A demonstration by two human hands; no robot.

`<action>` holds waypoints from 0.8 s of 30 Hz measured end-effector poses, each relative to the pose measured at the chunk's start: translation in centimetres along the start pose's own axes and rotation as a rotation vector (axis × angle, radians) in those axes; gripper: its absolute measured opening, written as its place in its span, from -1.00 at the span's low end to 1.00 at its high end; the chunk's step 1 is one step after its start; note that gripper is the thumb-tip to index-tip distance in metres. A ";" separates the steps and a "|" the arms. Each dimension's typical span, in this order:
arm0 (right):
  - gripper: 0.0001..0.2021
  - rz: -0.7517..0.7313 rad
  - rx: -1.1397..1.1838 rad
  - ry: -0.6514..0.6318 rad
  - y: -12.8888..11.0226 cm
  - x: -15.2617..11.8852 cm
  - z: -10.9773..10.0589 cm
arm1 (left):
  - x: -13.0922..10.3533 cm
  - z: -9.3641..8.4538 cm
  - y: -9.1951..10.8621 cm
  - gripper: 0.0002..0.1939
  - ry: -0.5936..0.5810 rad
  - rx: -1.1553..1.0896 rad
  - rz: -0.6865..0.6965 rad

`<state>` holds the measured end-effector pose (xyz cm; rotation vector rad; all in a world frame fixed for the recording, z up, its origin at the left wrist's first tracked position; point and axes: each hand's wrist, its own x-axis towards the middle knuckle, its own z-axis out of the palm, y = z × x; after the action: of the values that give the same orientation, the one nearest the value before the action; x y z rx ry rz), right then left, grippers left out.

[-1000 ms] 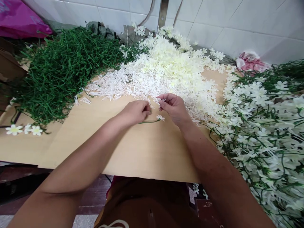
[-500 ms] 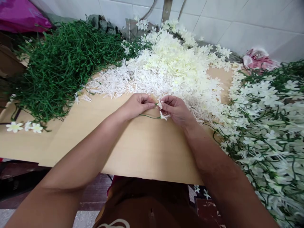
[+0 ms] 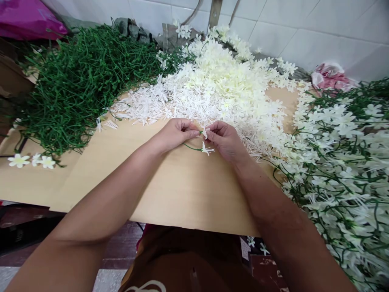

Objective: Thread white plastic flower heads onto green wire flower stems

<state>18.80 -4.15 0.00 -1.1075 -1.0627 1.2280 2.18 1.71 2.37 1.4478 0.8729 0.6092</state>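
Note:
My left hand point(image 3: 181, 132) is closed in a pinch on a thin green artificial stem point(image 3: 191, 147). One branch of that stem ends in a white flower point(image 3: 208, 149) hanging just below my fingers. Close beside it, my right hand point(image 3: 224, 137) pinches a small white artificial flower point(image 3: 206, 133) at the tip of another branch. Both hands are held over the brown cardboard point(image 3: 182, 190), fingertips nearly meeting. Just beyond them lies a heap of loose white flowers and pale thin pieces point(image 3: 194, 99).
To the left is a big pile of green stems point(image 3: 88, 77). Stems with white flowers point(image 3: 343, 174) are heaped on the right. Several white flowers point(image 3: 18, 161) lie at the left edge. A tiled wall point(image 3: 291, 24) and a pink-and-white cloth point(image 3: 331, 77) are at the back.
The hanging flower has swung slightly left and its stem has shifted a little. Both hands keep nearly the same position and grip.

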 end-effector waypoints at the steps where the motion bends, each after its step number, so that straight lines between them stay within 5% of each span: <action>1: -0.60 -0.014 -0.035 0.003 0.0 0.0 0.0 | 0.0 0.0 0.0 -0.76 0.003 0.000 -0.003; 7: -0.73 -0.191 -0.244 0.099 -0.1 -0.2 0.5 | 0.2 0.0 -0.1 -0.82 0.043 -0.018 -0.005; 19: -0.72 -0.147 -0.221 0.087 -0.2 -0.2 0.4 | -0.1 0.2 0.1 -0.77 0.028 -0.074 0.008; 24: -0.77 -0.286 -0.361 0.084 -0.3 -0.6 0.7 | 0.0 0.0 0.2 -0.72 -0.023 -0.061 0.011</action>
<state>18.11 -4.68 0.45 -1.2150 -1.3596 0.7751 2.26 1.70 2.60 1.4028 0.8222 0.6216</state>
